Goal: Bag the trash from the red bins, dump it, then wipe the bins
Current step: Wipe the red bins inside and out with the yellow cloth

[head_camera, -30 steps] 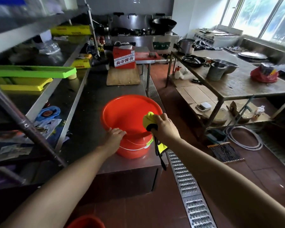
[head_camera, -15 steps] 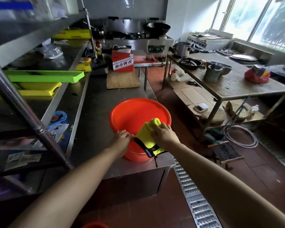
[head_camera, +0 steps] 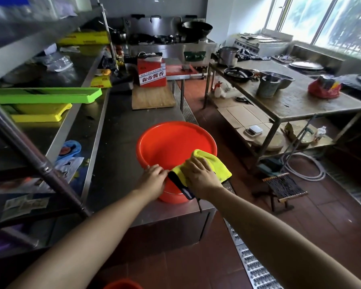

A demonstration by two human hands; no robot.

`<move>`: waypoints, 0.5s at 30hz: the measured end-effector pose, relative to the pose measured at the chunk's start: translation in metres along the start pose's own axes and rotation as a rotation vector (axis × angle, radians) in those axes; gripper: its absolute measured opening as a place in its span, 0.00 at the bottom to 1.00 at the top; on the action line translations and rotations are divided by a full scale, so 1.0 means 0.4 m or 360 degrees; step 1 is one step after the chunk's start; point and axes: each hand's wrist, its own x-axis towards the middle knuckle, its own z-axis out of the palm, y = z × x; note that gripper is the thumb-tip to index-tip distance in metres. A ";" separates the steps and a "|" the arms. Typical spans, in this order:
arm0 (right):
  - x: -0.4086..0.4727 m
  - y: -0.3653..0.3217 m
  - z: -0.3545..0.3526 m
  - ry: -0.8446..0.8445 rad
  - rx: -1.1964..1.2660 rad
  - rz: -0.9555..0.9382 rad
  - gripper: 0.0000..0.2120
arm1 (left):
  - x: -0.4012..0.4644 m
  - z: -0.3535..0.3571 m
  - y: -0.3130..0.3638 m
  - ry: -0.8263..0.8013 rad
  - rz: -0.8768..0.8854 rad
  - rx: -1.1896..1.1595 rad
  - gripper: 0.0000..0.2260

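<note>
Where: On the near end of a steel counter (head_camera: 121, 130) in a working kitchen, a person stands over a red bin (head_camera: 171, 142), seen from just behind the arms.

Task's thing: red bin upright on the counter close to its front corner, mouth up; no trash shows in the part of its inside that can be seen.

Stage: by the look of it, bagging and dumping are over for this bin and wiping is under way, with the near rim being covered now.

Still to do: probably the rest of the rim, the inner wall and the outside; the rim of a second red bin (head_camera: 123, 284) pokes in at the bottom edge on the floor, and whether it has been wiped cannot be told.

Right hand (head_camera: 200, 174): fingers laid nearly flat and spread, pressing a yellow cloth (head_camera: 217, 163) down over the near rim; the cloth drapes both inside and outside the bin, its dark trim hanging down the front.

Left hand (head_camera: 153, 177): resting on the rim just beside the cloth, fingers bent over the edge as if steadying the bin; how firmly it grips cannot be told.

Around: a wooden cutting board (head_camera: 152, 97) and a red carton (head_camera: 152, 75) farther along the counter, well apart from the bin.
</note>
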 end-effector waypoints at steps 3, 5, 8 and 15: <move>0.005 -0.012 0.015 0.0052 -0.0085 -0.0046 0.34 | 0.001 0.000 -0.001 0.0013 -0.0012 -0.0011 0.20; 0.016 -0.003 0.019 -0.0025 -0.0216 -0.0089 0.38 | 0.005 0.002 0.005 0.0023 -0.0047 -0.0007 0.18; 0.026 0.013 0.020 -0.0067 -0.0243 -0.0098 0.36 | -0.004 -0.005 0.005 0.0001 -0.0030 0.0010 0.18; -0.017 0.070 0.027 0.0072 -0.0243 -0.0148 0.24 | 0.003 -0.046 -0.064 -0.0184 0.0318 0.0176 0.17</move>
